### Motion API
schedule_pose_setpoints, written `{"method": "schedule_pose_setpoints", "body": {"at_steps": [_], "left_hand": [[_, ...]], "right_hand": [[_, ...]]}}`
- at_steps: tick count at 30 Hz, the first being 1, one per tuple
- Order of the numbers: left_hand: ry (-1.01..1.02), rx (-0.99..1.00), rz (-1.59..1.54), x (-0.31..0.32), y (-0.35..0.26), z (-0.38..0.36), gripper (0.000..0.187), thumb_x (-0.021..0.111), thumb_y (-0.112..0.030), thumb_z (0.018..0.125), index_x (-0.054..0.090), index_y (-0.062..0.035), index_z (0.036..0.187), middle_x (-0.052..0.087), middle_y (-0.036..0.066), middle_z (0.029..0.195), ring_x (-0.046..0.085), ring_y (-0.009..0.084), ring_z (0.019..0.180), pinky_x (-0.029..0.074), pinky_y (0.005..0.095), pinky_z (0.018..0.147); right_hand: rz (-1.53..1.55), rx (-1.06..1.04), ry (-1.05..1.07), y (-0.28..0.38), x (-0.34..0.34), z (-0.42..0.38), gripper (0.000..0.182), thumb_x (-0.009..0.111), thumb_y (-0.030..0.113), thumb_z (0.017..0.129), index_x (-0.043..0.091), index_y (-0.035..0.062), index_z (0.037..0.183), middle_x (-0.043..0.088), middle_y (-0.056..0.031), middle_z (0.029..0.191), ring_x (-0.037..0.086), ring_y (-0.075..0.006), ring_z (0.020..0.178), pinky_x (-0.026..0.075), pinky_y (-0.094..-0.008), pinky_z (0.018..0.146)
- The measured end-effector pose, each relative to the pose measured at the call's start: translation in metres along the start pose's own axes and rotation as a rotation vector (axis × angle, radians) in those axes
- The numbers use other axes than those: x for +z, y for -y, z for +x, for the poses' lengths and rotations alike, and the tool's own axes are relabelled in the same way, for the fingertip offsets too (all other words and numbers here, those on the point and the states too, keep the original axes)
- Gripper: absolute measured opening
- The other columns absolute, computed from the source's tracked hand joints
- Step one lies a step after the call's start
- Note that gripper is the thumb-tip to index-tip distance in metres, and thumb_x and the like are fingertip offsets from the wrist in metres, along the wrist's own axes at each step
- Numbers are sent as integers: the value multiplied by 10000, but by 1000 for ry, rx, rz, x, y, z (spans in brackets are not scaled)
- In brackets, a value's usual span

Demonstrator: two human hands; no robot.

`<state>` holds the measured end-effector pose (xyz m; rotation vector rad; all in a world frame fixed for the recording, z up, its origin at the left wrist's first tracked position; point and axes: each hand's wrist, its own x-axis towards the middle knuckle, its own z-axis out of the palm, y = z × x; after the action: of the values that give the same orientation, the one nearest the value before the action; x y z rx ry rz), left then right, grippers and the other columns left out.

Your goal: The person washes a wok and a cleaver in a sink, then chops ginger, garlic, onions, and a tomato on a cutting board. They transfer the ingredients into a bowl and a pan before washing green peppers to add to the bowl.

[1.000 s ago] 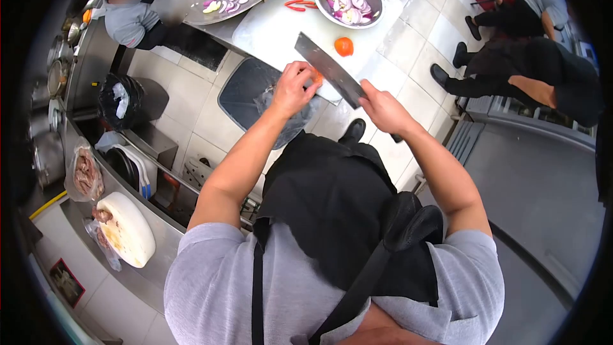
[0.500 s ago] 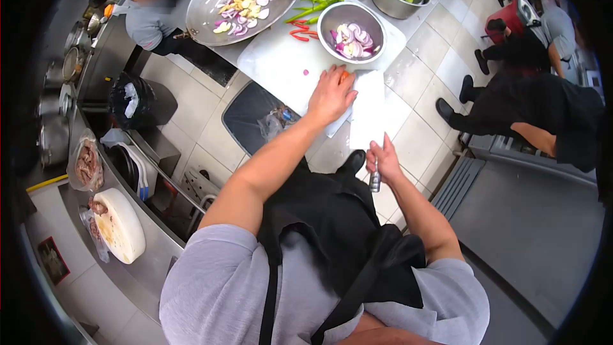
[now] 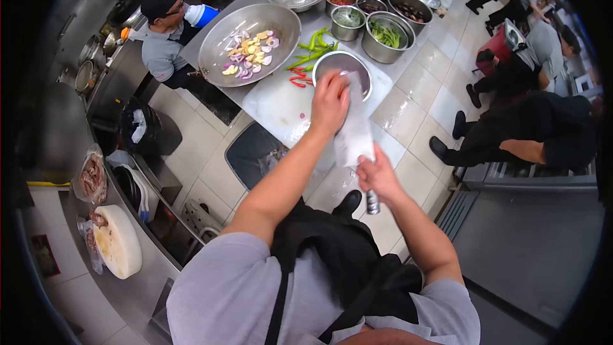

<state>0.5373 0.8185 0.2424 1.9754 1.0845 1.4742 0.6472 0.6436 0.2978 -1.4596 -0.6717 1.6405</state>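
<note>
My right hand (image 3: 378, 176) is closed round the handle of a wide-bladed cleaver (image 3: 355, 131), whose blade points up and away from me. At the blade's far end my left hand (image 3: 331, 102) is blurred, over the near edge of a steel bowl (image 3: 365, 80); what it holds, if anything, cannot be made out. Beneath lies a white cutting board (image 3: 271, 105) with green chilies (image 3: 314, 51) and red chilies (image 3: 299, 78). A large pan (image 3: 214, 57) holds sliced shallots and yellowish slices (image 3: 255, 57).
Several steel containers (image 3: 383, 51) stand behind the board. A dark bin (image 3: 246, 156) is below the board's left edge. A person (image 3: 167, 45) is at the left; others (image 3: 549, 51) are at the right. A round white block (image 3: 118, 243) rests on the left counter.
My left hand has moved from the board's near edge up to the bowl. The cleaver has swung up and tilted over with it. The view now takes in more of the table's far end.
</note>
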Motion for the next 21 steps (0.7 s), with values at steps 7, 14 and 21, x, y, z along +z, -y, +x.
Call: {"method": "schedule_pose_setpoints", "body": {"at_steps": [7, 14, 21], "left_hand": [[285, -97, 327, 21, 97, 137, 340, 618, -69, 852, 677, -133, 1180, 570, 162, 1359, 582, 384, 1171, 489, 462, 981], [870, -372, 753, 60, 184, 170, 502, 735, -137, 774, 657, -169, 1270, 580, 181, 1371, 557, 370, 1269, 478, 454, 1047], [914, -198, 824, 68, 218, 176, 340, 668, -101, 822, 682, -86, 1161, 683, 207, 1189, 662, 376, 1091, 537, 456, 931]], "right_hand": [[25, -69, -198, 16, -84, -47, 267, 483, 101, 1020, 447, 114, 1284, 432, -4, 652, 387, -95, 467, 355, -253, 388], [74, 63, -316, -28, -98, -88, 188, 487, 82, 1015, 446, 81, 1199, 423, -13, 646, 375, -95, 457, 377, -247, 402], [-87, 51, -186, -45, -98, -83, 223, 516, 98, 1015, 442, 80, 1224, 441, -2, 644, 415, -96, 496, 374, -282, 428]]}}
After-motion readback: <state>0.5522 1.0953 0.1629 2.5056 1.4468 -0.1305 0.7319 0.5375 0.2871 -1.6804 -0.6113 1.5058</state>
